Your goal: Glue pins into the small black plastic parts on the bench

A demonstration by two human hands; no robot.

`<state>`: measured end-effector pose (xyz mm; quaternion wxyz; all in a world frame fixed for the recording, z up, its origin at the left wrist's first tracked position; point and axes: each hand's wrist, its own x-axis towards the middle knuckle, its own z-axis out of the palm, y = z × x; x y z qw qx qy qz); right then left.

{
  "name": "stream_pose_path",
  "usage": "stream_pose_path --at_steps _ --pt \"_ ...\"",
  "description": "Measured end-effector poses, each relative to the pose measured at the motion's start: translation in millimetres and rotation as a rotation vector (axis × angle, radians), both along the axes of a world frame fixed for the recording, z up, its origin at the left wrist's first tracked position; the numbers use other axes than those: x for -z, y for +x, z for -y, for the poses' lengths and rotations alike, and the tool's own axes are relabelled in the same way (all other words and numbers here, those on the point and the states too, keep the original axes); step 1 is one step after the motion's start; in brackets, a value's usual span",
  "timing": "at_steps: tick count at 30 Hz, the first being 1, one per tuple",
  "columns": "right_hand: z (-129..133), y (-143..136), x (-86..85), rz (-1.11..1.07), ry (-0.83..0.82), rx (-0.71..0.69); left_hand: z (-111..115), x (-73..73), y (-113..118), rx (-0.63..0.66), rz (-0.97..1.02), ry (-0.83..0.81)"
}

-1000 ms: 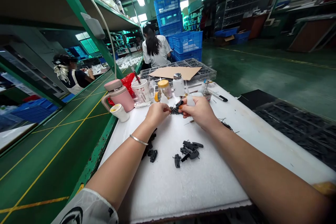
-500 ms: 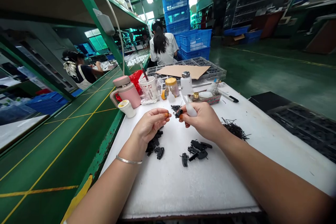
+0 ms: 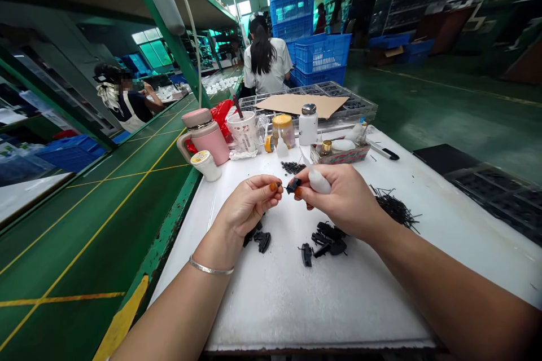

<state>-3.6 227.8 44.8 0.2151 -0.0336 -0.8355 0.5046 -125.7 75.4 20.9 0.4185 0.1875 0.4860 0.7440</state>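
My right hand (image 3: pixel 349 198) is closed round a white squeeze bottle (image 3: pixel 319 181) with a thin nozzle pointing up and left. Between the thumb and forefinger of that same hand is a small black plastic part (image 3: pixel 293 185). My left hand (image 3: pixel 248 203) is pinched just left of this part, its fingertips almost at a thin pin sticking out of it. What the left fingers hold is too small to name. Below the right hand lies a pile of black plastic parts (image 3: pixel 328 238). More black parts (image 3: pixel 263 241) lie beneath the left hand, partly hidden by it.
A pink mug (image 3: pixel 210 138), a paper cup (image 3: pixel 243 132), a yellow-lidded jar (image 3: pixel 283 130) and a pump bottle (image 3: pixel 308 124) line the far side. Black pins (image 3: pixel 396 207) lie right, beside a cutter knife (image 3: pixel 383 150). A green conveyor (image 3: pixel 105 220) runs left. Co-workers sit beyond.
The view has shifted slightly, so the tabletop sits a little further right. Both hands keep nearly the same pose, with the left fingertips slightly nearer the black part.
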Motion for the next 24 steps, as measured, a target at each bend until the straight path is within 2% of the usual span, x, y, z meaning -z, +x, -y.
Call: stream_pose_path --at_steps 9,24 --pt "1.4 -0.6 0.5 0.033 0.005 0.033 -4.1 2.7 5.0 -0.074 -0.054 -0.007" --pt "0.5 -3.5 1.9 0.069 -0.036 0.031 -4.5 2.3 6.2 -0.102 -0.143 -0.042"
